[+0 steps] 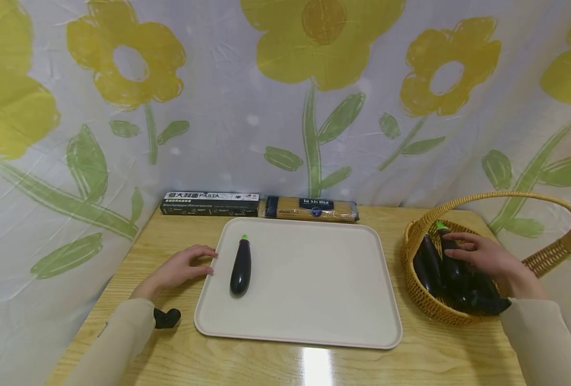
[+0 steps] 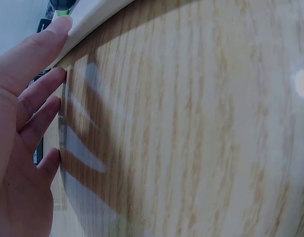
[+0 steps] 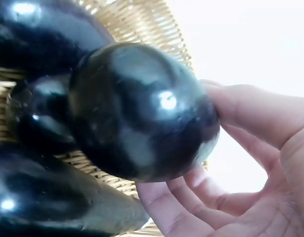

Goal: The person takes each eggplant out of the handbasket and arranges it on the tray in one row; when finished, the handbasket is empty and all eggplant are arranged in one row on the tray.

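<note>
My right hand (image 1: 490,258) reaches into a wicker basket (image 1: 418,300) at the right and grips a dark purple eggplant (image 3: 142,113). In the right wrist view its thumb lies on one side and the fingers curl under the other. Several more glossy eggplants (image 1: 425,262) lie around it in the basket. On the beige tray (image 1: 314,284), near its left side, lies one eggplant (image 1: 240,271) with its green stem pointing away. At the tray's left edge is my left hand (image 1: 181,266), fingers relaxed and holding nothing, fingertips right by the rim.
A black pasta box (image 1: 210,205) and a packet of spaghetti (image 1: 312,209) lie behind the tray on the wooden table (image 1: 179,356). The basket's tall handle (image 1: 531,195) arches over and to the right. A flowered curtain (image 1: 218,123) hangs behind the table.
</note>
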`<action>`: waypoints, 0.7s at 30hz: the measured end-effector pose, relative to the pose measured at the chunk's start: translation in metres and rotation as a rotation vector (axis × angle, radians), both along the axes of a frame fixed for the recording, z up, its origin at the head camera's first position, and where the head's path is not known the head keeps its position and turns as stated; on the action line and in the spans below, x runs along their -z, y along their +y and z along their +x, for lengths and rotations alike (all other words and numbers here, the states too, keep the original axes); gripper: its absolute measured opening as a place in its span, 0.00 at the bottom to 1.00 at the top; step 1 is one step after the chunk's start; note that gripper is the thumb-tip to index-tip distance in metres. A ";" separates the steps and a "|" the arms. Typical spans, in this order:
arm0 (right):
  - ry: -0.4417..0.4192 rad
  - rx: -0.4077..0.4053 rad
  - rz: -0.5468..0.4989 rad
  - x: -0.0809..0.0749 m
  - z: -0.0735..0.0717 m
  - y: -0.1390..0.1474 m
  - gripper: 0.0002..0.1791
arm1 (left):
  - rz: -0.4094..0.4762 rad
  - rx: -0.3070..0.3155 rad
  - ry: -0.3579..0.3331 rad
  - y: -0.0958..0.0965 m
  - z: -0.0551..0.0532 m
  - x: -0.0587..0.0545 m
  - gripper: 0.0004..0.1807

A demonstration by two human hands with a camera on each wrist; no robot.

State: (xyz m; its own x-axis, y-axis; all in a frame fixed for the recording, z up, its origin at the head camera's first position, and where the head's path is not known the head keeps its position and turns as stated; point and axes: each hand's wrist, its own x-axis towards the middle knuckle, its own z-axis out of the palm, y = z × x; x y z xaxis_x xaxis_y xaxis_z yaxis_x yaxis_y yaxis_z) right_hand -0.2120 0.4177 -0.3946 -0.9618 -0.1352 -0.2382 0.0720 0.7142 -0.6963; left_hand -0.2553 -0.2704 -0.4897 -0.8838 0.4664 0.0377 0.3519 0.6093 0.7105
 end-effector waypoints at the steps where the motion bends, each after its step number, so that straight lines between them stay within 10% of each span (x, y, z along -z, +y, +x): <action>1: 0.000 0.006 -0.004 0.000 0.001 -0.001 0.36 | -0.001 0.000 0.002 0.000 0.000 0.000 0.20; 21: 0.102 -0.019 -0.038 -0.028 0.073 -0.030 0.30 | 0.014 0.001 0.001 -0.001 0.000 0.001 0.20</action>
